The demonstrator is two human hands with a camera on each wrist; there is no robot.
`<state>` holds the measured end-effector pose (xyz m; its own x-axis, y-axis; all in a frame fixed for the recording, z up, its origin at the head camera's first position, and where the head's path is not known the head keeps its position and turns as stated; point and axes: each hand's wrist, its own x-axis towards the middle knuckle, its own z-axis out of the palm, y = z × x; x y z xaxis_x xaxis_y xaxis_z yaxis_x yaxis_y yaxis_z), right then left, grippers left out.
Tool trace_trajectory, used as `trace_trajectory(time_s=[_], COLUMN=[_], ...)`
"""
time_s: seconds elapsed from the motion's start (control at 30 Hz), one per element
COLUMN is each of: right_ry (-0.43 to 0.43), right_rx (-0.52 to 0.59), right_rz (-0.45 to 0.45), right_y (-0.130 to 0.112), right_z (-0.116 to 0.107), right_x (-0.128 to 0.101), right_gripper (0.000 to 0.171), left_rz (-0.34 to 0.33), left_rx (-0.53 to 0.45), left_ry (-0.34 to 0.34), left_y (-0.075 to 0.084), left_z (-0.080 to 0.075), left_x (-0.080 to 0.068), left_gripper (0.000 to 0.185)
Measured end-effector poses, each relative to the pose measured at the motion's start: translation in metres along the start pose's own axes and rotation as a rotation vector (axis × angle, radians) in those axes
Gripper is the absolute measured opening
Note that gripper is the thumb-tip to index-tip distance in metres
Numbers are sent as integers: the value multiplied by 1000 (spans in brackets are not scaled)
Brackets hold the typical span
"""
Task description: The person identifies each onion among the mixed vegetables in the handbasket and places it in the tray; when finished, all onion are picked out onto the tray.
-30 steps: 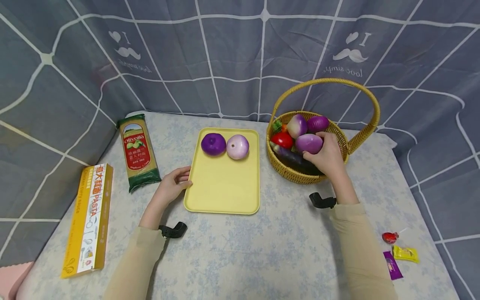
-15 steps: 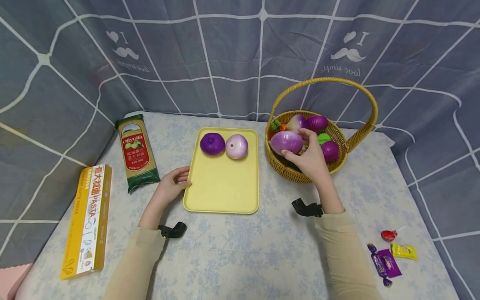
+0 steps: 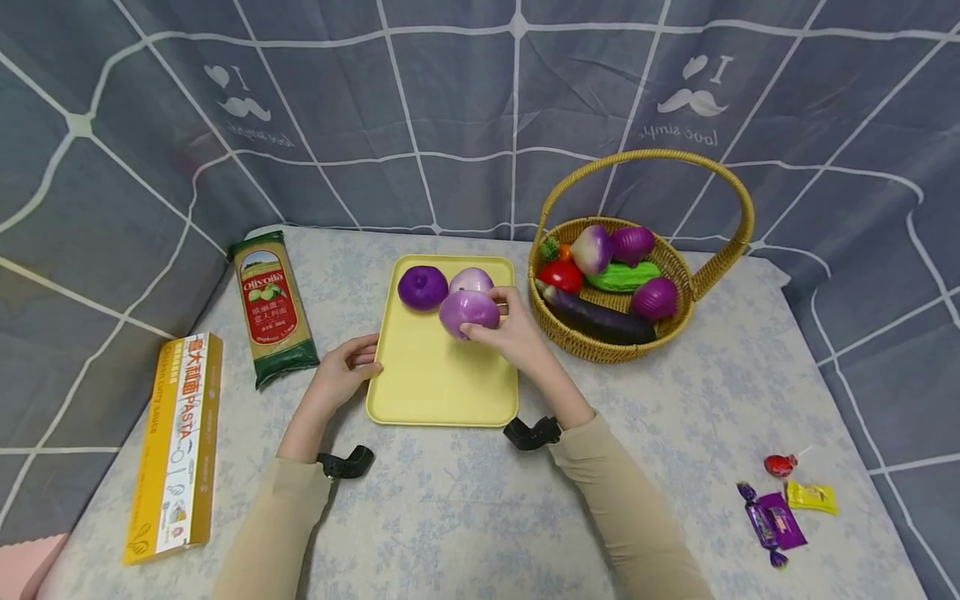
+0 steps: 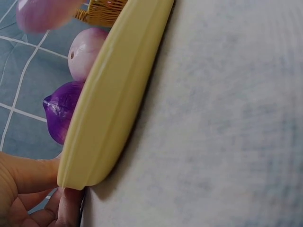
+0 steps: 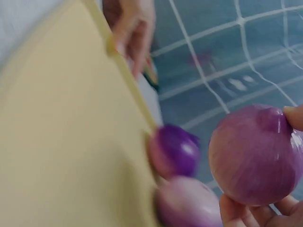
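My right hand point(image 3: 513, 333) pinches a light purple onion point(image 3: 467, 312) between thumb and fingers, above the yellow tray point(image 3: 420, 392). In the right wrist view that onion point(image 5: 253, 156) looks glossy, apart from the tray surface. At the tray's back lie a dark purple onion point(image 3: 422, 287) and a pale onion point(image 3: 472, 278), the latter partly hidden behind the held one. My left hand point(image 3: 345, 371) grips the tray's left edge. The left wrist view shows its thumb point(image 4: 35, 174) on the rim, with fingers lower down.
Right of the tray stands a wicker basket point(image 3: 562, 340) with a tall handle, holding an eggplant point(image 3: 600, 318), a tomato point(image 3: 560, 277) and other vegetables. A spaghetti bag point(image 3: 272, 300) and a pasta box point(image 3: 174, 446) lie left. Candies point(image 3: 780, 518) lie front right.
My right hand has lifted the light purple onion out of the basket and carried it left over the tray. The left hand stays at the tray edge.
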<state>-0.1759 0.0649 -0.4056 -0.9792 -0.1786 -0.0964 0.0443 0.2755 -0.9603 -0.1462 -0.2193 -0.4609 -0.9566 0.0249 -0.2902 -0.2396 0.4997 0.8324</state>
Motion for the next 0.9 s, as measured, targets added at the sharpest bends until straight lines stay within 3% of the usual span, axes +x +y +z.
trace_trajectory(time_s=[0.23,0.53,0.73,0.9], right_ry=[-47,-48,-4,5], right_rx=[83,-4,-30,-109], right_rz=[106,213,217,166], right_y=[14,20,23,24], right_z=[39,56,65,70], right_x=[13,19,22,23], right_gripper=[62,65,62,59], left_rz=[1,2,9,11], left_rx=[-2,-1,-8,-8], left_ry=[6,1,-4,-4], left_y=[0,0,0,0], left_z=[1,-1,0,0], left_x=[0,0,-1,-3], left_gripper=[55,55,55,55])
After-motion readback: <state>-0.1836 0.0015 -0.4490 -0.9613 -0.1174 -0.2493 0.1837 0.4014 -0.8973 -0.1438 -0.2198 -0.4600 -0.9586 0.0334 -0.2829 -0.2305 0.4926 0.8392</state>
